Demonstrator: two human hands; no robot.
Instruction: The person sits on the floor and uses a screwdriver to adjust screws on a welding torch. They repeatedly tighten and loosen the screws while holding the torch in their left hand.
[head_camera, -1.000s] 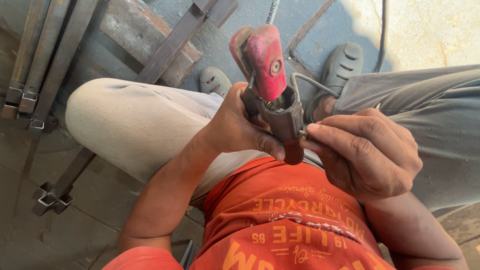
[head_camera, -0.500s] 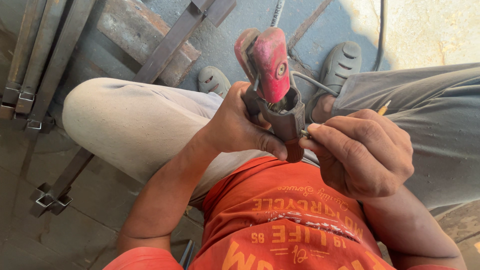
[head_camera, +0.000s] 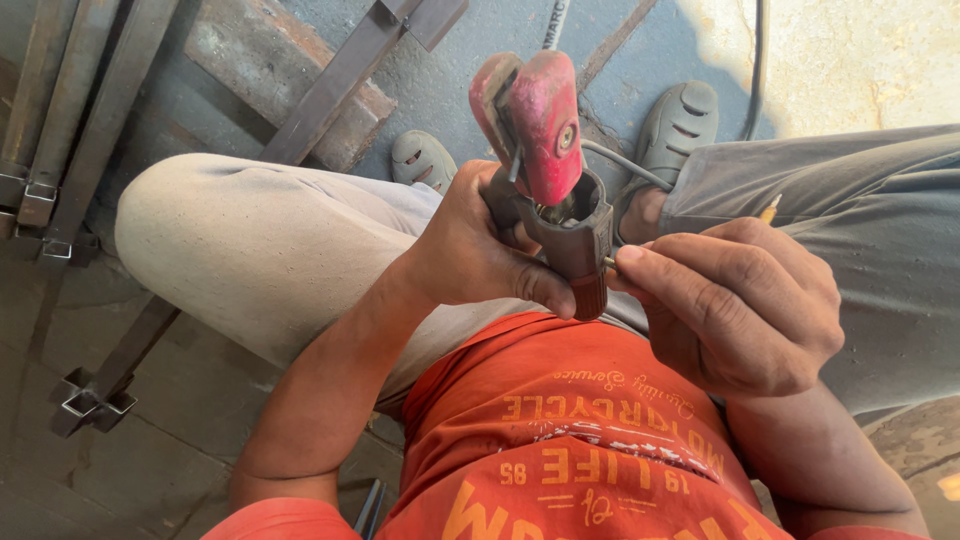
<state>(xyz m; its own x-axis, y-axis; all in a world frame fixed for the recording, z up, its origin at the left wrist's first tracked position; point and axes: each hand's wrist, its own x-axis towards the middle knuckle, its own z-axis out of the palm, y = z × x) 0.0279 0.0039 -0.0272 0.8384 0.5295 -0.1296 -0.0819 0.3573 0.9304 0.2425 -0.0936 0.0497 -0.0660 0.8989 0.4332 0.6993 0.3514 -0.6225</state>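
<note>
Gripping the red clamp (head_camera: 545, 170) above the lap, left hand (head_camera: 480, 250) wraps it while right fingers (head_camera: 690, 275) pinch a thin rod (head_camera: 609, 262) beside it; rod could slip.

1. Floor (head_camera: 680, 60): bare concrete, grey-blue in shade at 12 o'clock, w/ a thin straight groove running diagonally.
2. Sunlit patch (head_camera: 850, 60) at 1–2 o'clock, pale and rough; hard daylight.
3. Dark cable (head_camera: 758, 60) crosses the patch edge, top down.
4. Rusty steel bars (head_camera: 60, 110) lie at 10–11 o'clock, side by side.
5. Rusty flat block (head_camera: 270, 80) at 11 o'clock, one bar across it.
6. Floor at 7–8 o'clock darker, stained.
</note>
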